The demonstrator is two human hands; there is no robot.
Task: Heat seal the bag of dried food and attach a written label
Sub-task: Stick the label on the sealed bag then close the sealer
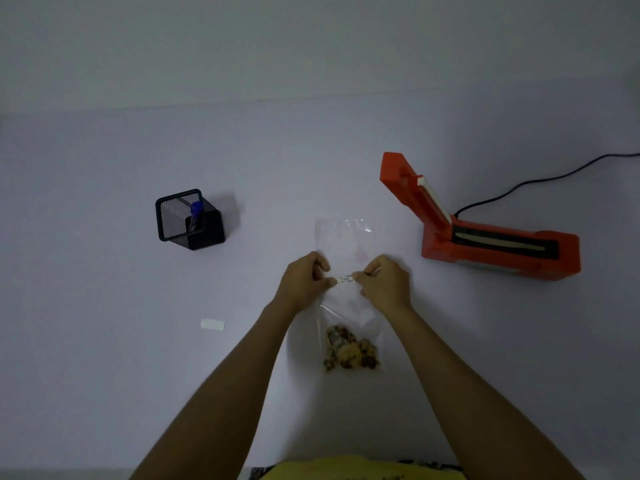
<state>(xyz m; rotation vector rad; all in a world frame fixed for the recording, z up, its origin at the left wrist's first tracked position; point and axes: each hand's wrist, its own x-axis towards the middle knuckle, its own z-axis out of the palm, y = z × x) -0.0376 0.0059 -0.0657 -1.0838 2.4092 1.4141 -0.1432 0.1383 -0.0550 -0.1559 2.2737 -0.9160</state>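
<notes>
Sticking the label on the bag

Left hand [303,280] and right hand [384,284] each pinch an end of the written label [343,278] over the clear bag of dried food [349,349], mid-desk toward the near edge. I'd lower it flat, then smooth from the centre outward.
</notes>
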